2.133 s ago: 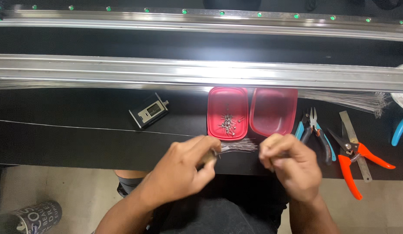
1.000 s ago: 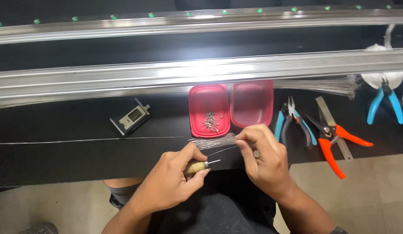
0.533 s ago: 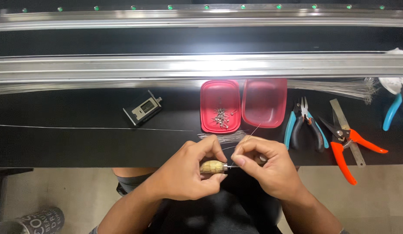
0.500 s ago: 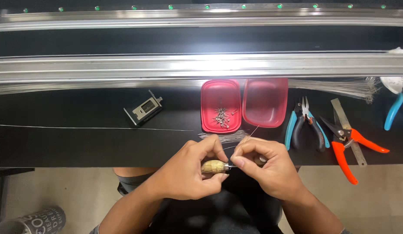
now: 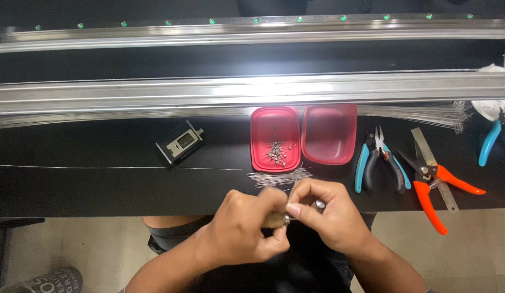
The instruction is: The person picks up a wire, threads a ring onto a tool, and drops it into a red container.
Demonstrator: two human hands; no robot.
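Black table (image 5: 100,190) runs below long aluminium rails (image 5: 155,95), and I am working at its near edge. My left hand (image 5: 244,228) is closed around a small wooden-handled tool (image 5: 274,220), held just off the table edge above my lap. My right hand (image 5: 331,217) meets it, fingertips pinched on a thin wire (image 5: 293,187) at the tool's metal tip, so the two hands touch. I judge that I am fitting the wire end to the tip. The next move calls for a steady left grip and fine fingertip control, since the wire is very slender.

Just beyond my hands lies a loose bundle of wires (image 5: 279,177), in front of a red tray (image 5: 274,116) holding small metal pieces and beside it a second red tray (image 5: 328,111). Blue-handled pliers (image 5: 378,160) and orange snips (image 5: 437,187) lie to the right, and a small black gauge (image 5: 180,142) to the left.

Compared with half a second ago, my hands have closed in tighter, and the left one now hides most of the handle.
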